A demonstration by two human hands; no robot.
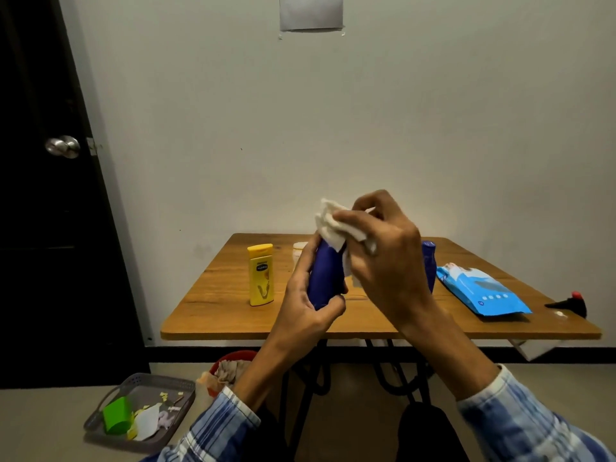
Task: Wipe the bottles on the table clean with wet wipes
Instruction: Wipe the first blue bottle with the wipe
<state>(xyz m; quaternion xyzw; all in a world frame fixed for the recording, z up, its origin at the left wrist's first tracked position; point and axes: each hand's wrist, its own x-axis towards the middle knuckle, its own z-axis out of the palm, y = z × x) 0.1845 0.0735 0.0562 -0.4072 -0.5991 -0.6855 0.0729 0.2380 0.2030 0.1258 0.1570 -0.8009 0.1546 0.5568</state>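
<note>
Both hands are raised above the near edge of the surface (213, 295), working on one blue bottle (325, 278). The left hand (306, 308) is wrapped around the bottle's lower body, holding it upright and clear of the wood, while the right hand (390, 258) presses a crumpled white wipe (333, 225) over the bottle's top, fingers closed on the cloth. Behind them a dark door (40, 195) fills the left side beside a pale wall. On the surface, a blue wipes pack (483, 288) lies to the right, a yellow bottle (260, 275) stands upright to the left, and a second blue bottle (429, 261) shows partly behind the right hand. On the floor at lower left, a grey tray (160, 385) holds scraps.
</note>
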